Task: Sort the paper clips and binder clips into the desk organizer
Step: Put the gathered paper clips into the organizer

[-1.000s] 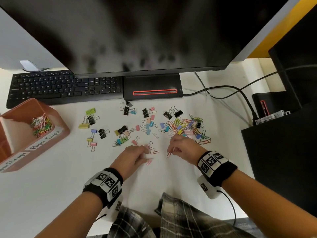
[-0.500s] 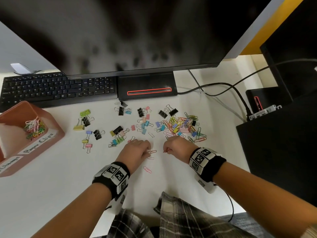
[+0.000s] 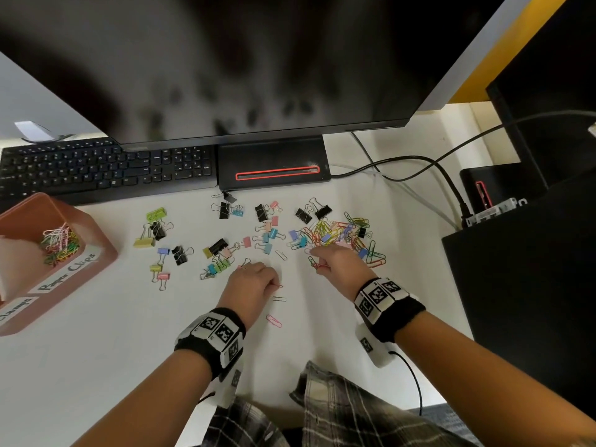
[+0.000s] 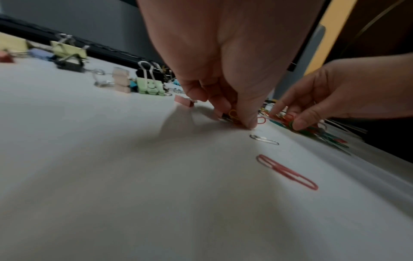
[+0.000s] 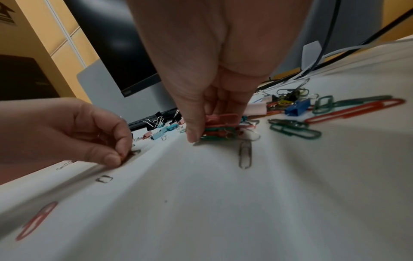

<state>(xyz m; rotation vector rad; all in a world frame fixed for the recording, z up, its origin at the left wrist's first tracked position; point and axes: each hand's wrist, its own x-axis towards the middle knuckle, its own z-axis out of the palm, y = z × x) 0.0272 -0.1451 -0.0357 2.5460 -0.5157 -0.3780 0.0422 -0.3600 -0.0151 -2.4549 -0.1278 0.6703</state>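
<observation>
Red and green paper clips [image 5: 220, 129] stay pinched in your right hand [image 3: 338, 264]; left hand [image 3: 250, 287] pinches another off the surface [image 3: 96, 366], so lift both clear before crossing to the desk organizer [image 3: 96, 233].

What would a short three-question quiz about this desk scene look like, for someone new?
1. True or false: the desk organizer already holds paper clips.
2. What does the right hand pinch: A) a binder clip, B) a bunch of paper clips, C) a cable?
3. Fill in: the loose pink paper clip lies on the desk nearest the ___ hand.

Key: 1 true. 2 B. 3 left; the left hand pinches clips beside it.
</observation>
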